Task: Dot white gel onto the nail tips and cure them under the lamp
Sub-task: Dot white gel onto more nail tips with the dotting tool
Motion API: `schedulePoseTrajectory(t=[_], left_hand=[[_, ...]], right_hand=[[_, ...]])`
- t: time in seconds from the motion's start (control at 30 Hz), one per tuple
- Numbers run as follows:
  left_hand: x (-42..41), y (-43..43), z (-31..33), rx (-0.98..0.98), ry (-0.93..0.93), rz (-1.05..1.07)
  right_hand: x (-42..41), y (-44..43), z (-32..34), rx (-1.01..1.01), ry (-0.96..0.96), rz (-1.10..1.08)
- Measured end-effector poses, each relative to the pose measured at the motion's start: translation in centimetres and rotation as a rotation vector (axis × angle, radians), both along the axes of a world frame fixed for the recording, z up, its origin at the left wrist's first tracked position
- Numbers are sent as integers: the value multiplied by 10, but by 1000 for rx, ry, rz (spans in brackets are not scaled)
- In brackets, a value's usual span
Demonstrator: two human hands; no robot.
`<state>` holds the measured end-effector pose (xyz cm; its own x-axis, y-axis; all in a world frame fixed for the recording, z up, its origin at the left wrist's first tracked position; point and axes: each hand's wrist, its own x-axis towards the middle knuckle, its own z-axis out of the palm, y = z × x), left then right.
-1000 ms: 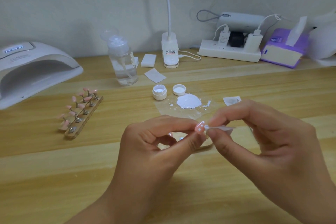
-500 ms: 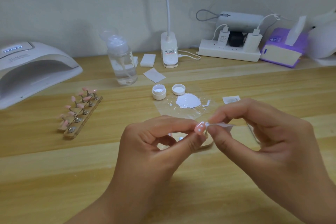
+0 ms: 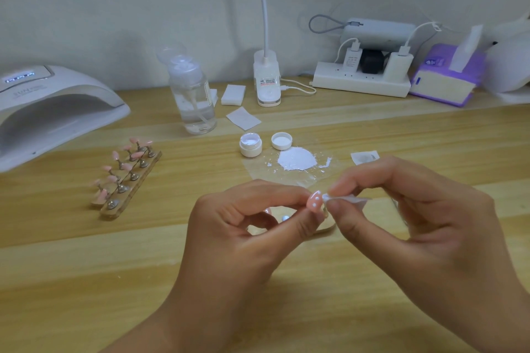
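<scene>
Pink plastic nail tip [image 3: 314, 201] with white dots, pinched by the left hand [image 3: 243, 226] over the wooden table [image 3: 86, 266]; folded white wipe [image 3: 348, 199], pinched by the right hand [image 3: 415, 223], touching its edge. Likely light, springy, slippery; best gripped at edges, off wet gel.

Pink nail tip [image 3: 314, 201] with white dots in mid-air, white gel puddle [image 3: 296, 159] behind it, curing lamp [image 3: 51, 112] far left.

Bare desk [image 3: 86, 281] runs wide along the near edge. The nail-tip stand [image 3: 129, 180] lies before the curing lamp [image 3: 57, 100] mouth, with the pump bottle [image 3: 193, 100] to the right.
</scene>
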<state>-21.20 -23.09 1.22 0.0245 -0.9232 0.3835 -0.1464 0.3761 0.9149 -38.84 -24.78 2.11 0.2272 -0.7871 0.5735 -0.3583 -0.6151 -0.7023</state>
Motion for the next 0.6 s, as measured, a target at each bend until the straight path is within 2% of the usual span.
schedulePoseTrajectory(t=[0.3,0.6], left_hand=[[0,0,-1,5,-2,-4],[0,0,-3,41,64,-23]], right_hand=[[5,3,2,0,-63,25],[6,5,4,-16,-35,31]])
